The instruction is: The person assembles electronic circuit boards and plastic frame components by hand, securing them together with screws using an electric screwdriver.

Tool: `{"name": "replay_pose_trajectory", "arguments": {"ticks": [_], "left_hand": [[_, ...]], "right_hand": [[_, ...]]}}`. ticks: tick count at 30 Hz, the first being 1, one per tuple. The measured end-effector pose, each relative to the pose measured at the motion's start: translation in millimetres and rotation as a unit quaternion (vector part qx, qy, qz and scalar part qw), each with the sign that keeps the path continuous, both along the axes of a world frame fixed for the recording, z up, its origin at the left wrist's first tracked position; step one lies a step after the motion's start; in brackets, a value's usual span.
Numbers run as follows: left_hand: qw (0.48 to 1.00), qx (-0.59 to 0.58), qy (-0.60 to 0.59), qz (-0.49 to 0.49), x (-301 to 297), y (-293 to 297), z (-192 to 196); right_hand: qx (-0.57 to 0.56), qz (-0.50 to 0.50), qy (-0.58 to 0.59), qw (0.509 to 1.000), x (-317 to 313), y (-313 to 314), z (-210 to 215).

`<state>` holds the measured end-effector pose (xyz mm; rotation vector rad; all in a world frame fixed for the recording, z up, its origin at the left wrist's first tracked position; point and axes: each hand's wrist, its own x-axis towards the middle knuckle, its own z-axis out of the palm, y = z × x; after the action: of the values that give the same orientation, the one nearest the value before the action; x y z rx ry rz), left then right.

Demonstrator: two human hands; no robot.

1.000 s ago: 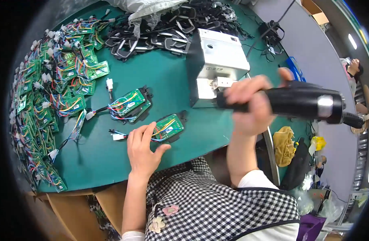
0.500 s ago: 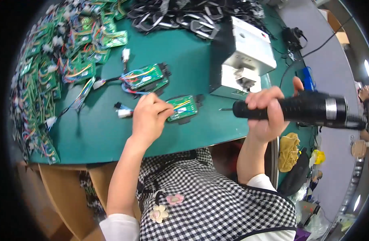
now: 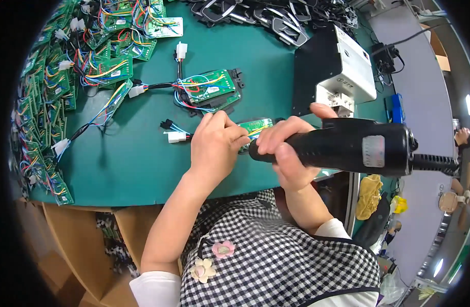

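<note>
Left hand (image 3: 214, 146) pressed down on a small green circuit board (image 3: 255, 127), right hand (image 3: 289, 153) wrapped tight round a black electric screwdriver (image 3: 347, 147).

The board lies on the green table (image 3: 137, 163) near its front edge, its white plug (image 3: 176, 136) and wires trailing left. The screwdriver lies almost level, its nose right at the board beside the left fingers. Another wired board (image 3: 209, 89) sits just behind, and a white box machine (image 3: 347, 64) stands to the right.
</note>
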<state>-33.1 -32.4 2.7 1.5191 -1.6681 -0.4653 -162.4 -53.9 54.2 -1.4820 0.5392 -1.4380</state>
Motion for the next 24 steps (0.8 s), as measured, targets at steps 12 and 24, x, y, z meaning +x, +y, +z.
{"name": "replay_pose_trajectory", "arguments": {"ticks": [12, 24], "left_hand": [[0.999, -0.033, 0.018, 0.02, 1, 8, -1], [0.977, -0.135, -0.137, 0.097, 48, -17, 64]], "right_hand": [[-0.005, 0.292, 0.053, 0.955, 18, -21, 12], [-0.068, 0.046, -0.13, 0.988, -51, -17, 46]]}}
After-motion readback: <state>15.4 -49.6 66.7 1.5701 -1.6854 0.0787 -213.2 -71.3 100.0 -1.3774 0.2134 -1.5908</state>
